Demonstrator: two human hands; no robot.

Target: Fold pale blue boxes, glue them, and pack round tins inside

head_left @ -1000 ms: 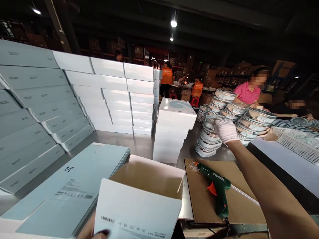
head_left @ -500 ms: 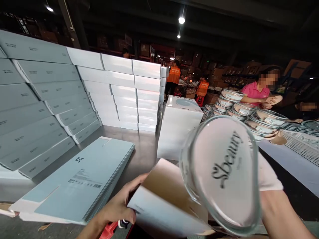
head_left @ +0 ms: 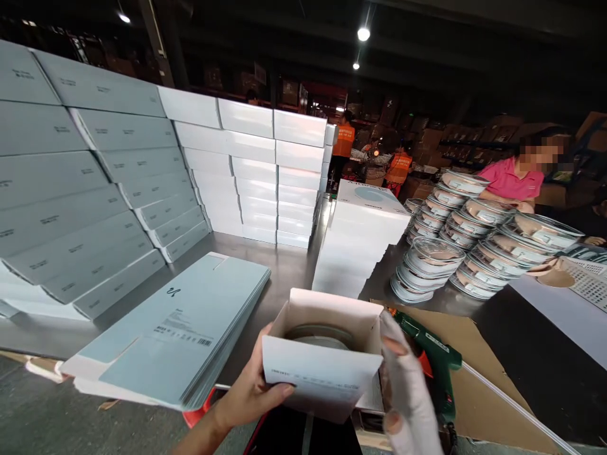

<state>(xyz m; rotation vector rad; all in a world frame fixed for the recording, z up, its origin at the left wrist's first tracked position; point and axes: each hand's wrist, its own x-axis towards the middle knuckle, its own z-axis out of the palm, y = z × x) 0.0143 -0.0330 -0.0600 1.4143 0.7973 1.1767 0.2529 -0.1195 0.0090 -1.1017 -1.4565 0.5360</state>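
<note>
My left hand (head_left: 263,388) grips the left side of an open pale blue carton (head_left: 322,373), its thumb on the front face. Inside the carton lies the glass container (head_left: 325,335); only its curved rim and part of its top show. My right hand (head_left: 410,392), in a white glove with bare fingertips, is at the carton's right edge. Its fingers are apart and hold nothing; whether they touch the carton I cannot tell. Just to the right, a green glue gun (head_left: 434,354) with an orange-red trigger lies on a cardboard sheet (head_left: 488,385).
Flat blue cartons (head_left: 190,328) are stacked at left. Closed boxes (head_left: 118,170) form a wall behind them. A white box stack (head_left: 355,246) stands ahead, beside stacked glass containers (head_left: 493,246). A person in pink (head_left: 515,180) is at the far right, near a white basket (head_left: 588,281).
The glass container has gone from my right hand down into the carton. My right hand has let go and is beside the carton. The carton has turned more upright; the view has shifted left.
</note>
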